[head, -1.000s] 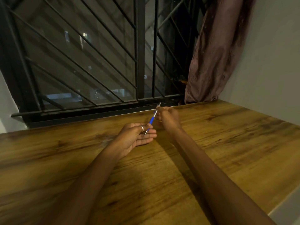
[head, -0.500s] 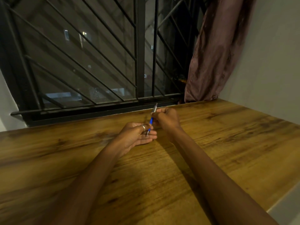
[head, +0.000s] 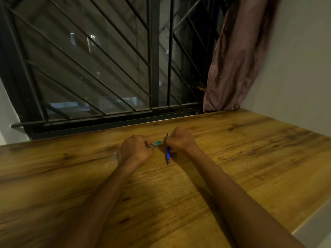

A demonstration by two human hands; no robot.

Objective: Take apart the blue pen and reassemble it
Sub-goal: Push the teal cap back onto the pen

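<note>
1. Setting: wooden table point(head: 232, 158) below a barred window point(head: 107, 68).
2. Change: the left hand point(head: 134, 151), palm-up and spread a moment ago, now faces down, pinching a small teal piece point(head: 158, 143).
3. The right hand point(head: 180, 140) grips the blue pen point(head: 168, 153) upright, just beside; disassembly has probably begun.

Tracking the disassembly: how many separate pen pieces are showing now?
2. A small teal piece sticks out of the left hand; the blue pen body is gripped in the right hand, tip pointing down. Smaller parts may be hidden inside either fist.
</note>
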